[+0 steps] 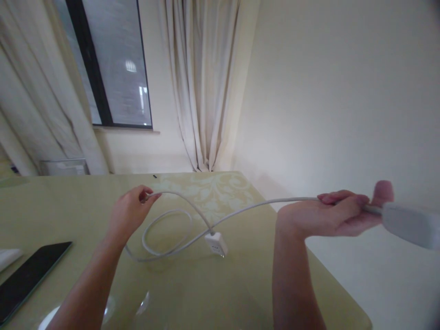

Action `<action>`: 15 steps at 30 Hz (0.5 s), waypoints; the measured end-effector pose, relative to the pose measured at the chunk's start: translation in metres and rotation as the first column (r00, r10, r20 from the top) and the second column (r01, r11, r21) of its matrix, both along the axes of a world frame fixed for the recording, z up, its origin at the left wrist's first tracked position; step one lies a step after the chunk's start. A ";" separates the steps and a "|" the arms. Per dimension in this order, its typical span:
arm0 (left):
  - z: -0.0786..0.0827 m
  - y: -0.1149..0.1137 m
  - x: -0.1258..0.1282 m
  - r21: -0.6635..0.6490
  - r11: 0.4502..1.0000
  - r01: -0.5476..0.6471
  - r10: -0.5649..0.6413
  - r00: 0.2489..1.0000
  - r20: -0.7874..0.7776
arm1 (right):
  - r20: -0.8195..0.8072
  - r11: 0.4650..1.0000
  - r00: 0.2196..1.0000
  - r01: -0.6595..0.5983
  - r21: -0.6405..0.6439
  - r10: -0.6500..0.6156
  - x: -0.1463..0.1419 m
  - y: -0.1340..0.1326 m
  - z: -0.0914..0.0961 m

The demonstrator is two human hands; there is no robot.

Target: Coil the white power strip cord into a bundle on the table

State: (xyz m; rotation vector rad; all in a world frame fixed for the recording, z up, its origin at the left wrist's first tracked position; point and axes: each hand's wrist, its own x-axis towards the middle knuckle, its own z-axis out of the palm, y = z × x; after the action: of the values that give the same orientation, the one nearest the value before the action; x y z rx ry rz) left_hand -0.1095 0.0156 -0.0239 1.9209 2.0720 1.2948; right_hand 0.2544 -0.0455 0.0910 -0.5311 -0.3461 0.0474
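Observation:
A white extension cord (237, 212) stretches between my two hands, its slack lying in a loose loop over the table. My left hand (132, 208) pinches a length of it above the tabletop, left of the loop. Palm up and far to the right, my right hand (340, 213) has its fingers closed round the cord, thumb sticking out. Just past those fingers a pale, blurred block (410, 224) sits on the cord, cut off by the view's edge. A small white socket block (216, 244) with slots in its face rests tilted on the table between my hands.
The glossy pale green table (192, 298) ends at a right edge beside the wall. At left lie a dark phone or tablet (32, 277) and part of a white object (8, 257). A tiny black piece (154, 176) lies near the far edge. Curtains (202, 82) hang behind.

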 end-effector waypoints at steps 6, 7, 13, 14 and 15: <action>0.012 -0.010 0.004 -0.028 0.988 0.150 -0.128 0.914 0.384 | 0.159 0.891 0.905 0.336 0.305 -0.395 0.002 -0.006 0.001; 0.018 -0.014 0.010 0.000 0.978 0.209 -0.184 0.861 0.474 | 0.193 0.903 0.909 0.303 0.304 -0.370 0.000 -0.005 0.000; 0.053 -0.043 0.048 0.152 0.884 0.442 -0.382 0.497 0.779 | 0.444 0.996 0.895 -0.065 0.055 0.034 -0.021 -0.001 -0.006; 0.055 -0.046 0.055 0.176 0.878 0.446 -0.392 0.454 0.800 | 0.483 0.988 0.864 -0.154 -0.019 0.144 -0.024 0.000 -0.008; 0.056 -0.048 0.060 0.197 0.872 0.447 -0.398 0.414 0.819 | 0.516 0.967 0.819 -0.234 -0.096 0.250 -0.026 0.001 -0.011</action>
State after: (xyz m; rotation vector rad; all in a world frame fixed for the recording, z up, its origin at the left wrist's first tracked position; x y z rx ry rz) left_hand -0.0491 -0.0320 0.0322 1.2015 1.0063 1.5422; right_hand 0.2279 -0.0445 0.0798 -0.5202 -0.9556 0.1557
